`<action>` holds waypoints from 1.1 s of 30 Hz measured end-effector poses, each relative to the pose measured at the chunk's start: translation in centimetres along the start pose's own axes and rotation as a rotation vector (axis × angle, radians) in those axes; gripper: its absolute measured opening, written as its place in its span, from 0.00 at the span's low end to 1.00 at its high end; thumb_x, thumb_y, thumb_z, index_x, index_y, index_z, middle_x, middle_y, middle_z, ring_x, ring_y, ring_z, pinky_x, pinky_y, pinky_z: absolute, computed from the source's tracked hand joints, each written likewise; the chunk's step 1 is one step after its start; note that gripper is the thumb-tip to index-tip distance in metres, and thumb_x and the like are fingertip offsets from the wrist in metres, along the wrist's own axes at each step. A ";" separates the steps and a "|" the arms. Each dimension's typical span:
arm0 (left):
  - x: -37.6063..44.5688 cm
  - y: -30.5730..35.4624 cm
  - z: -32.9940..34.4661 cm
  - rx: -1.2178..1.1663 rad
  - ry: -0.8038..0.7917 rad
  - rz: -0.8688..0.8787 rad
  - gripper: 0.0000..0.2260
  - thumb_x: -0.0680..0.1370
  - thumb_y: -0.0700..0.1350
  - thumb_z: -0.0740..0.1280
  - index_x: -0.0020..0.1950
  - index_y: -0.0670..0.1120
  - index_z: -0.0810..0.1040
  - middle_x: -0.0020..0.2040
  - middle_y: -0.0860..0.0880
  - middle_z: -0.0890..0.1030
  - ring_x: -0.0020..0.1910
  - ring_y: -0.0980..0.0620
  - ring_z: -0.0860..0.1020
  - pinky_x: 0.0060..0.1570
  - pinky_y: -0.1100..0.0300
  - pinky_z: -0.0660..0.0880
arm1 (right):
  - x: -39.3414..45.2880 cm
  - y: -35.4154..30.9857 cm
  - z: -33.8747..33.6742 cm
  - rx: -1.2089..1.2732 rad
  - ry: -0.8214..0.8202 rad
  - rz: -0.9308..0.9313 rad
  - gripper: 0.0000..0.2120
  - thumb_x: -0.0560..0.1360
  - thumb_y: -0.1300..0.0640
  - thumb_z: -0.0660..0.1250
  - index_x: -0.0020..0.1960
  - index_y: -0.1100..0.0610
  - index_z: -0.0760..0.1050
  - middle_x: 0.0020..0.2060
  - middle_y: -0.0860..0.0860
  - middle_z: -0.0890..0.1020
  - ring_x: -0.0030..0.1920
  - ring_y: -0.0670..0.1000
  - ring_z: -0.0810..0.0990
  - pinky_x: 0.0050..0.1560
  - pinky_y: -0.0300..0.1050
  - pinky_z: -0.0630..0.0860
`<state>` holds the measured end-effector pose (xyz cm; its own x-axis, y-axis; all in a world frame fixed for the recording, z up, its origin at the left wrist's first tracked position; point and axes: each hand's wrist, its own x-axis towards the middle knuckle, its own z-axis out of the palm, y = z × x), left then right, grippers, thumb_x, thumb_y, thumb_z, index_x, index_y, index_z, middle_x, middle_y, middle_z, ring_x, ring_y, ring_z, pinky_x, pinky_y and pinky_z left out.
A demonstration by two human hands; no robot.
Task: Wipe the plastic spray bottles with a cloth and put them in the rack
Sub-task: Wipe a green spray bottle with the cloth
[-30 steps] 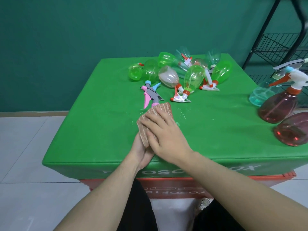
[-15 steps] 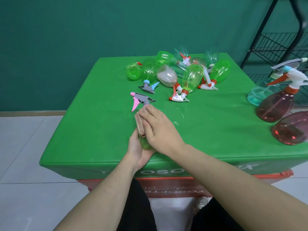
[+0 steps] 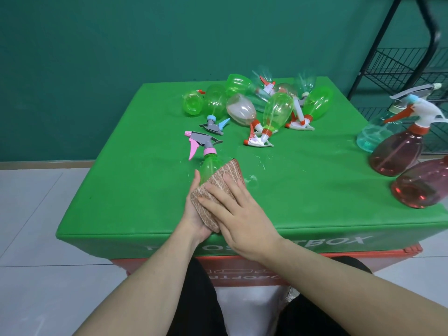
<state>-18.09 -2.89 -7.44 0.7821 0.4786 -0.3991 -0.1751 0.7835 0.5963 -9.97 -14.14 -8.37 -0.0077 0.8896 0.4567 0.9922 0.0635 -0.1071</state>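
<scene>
Two bare forearms, no sleeves in view, dark trousers at the lap (black, apparently), no rings or watch

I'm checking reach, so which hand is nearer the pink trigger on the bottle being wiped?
Left. The left hand grips the green bottle just below the pink trigger; the right hand presses the cloth lower and further right.

The cloth [image 3: 216,190] and both hands hide the green bottle's [image 3: 210,167] lower body; the rack [image 3: 407,64] is cut off at right.
</scene>
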 end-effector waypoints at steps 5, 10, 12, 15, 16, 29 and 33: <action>-0.1 0.0 0.3 0.023 0.001 0.025 0.33 0.76 0.69 0.58 0.49 0.42 0.89 0.50 0.40 0.86 0.47 0.45 0.86 0.52 0.51 0.82 | 0.2 0.0 -0.1 0.031 0.039 0.033 0.22 0.82 0.55 0.60 0.76 0.51 0.69 0.77 0.52 0.68 0.80 0.62 0.57 0.78 0.65 0.55; 0.1 -0.5 0.3 0.088 0.036 0.129 0.18 0.86 0.51 0.54 0.57 0.46 0.82 0.53 0.45 0.86 0.49 0.50 0.86 0.45 0.55 0.84 | 3.0 0.2 -1.0 0.073 0.033 0.143 0.24 0.80 0.52 0.59 0.76 0.53 0.70 0.77 0.54 0.68 0.80 0.60 0.57 0.79 0.63 0.54; 0.4 -0.4 0.2 0.062 0.014 0.137 0.16 0.86 0.48 0.54 0.60 0.47 0.82 0.57 0.45 0.86 0.54 0.50 0.85 0.53 0.52 0.83 | 4.7 0.6 -1.5 0.080 0.000 0.209 0.24 0.80 0.51 0.57 0.75 0.53 0.71 0.78 0.54 0.67 0.80 0.60 0.57 0.79 0.62 0.54; 0.8 -0.3 -0.1 0.016 -0.005 0.090 0.18 0.84 0.51 0.56 0.60 0.48 0.84 0.64 0.41 0.82 0.61 0.42 0.80 0.64 0.39 0.73 | 6.9 1.4 -2.2 0.160 -0.069 0.351 0.24 0.82 0.50 0.55 0.77 0.52 0.68 0.81 0.54 0.60 0.81 0.57 0.52 0.81 0.58 0.51; 0.9 -0.3 -0.2 0.009 -0.005 0.073 0.18 0.84 0.52 0.56 0.60 0.48 0.83 0.64 0.40 0.81 0.61 0.41 0.80 0.63 0.38 0.74 | 7.6 1.6 -2.3 0.199 -0.092 0.389 0.24 0.83 0.50 0.55 0.78 0.52 0.66 0.81 0.54 0.57 0.82 0.56 0.51 0.81 0.56 0.49; 0.7 -0.3 -0.4 -0.064 0.019 0.100 0.21 0.85 0.53 0.54 0.60 0.44 0.82 0.57 0.42 0.85 0.54 0.46 0.85 0.50 0.53 0.83 | 4.7 0.4 -1.3 0.240 -0.043 0.306 0.24 0.83 0.49 0.52 0.74 0.54 0.72 0.76 0.56 0.69 0.77 0.58 0.64 0.75 0.59 0.62; 0.3 -0.1 0.0 -0.031 0.025 0.083 0.30 0.82 0.65 0.54 0.59 0.43 0.85 0.56 0.41 0.85 0.54 0.45 0.85 0.56 0.51 0.81 | 2.5 -0.2 -0.8 0.101 -0.021 0.154 0.22 0.84 0.51 0.56 0.76 0.53 0.70 0.77 0.56 0.67 0.80 0.59 0.58 0.79 0.61 0.56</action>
<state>-17.80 -2.84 -7.63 0.7490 0.5518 -0.3668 -0.2574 0.7524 0.6064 -10.09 -12.32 -6.53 0.1402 0.9013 0.4098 0.9642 -0.0302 -0.2633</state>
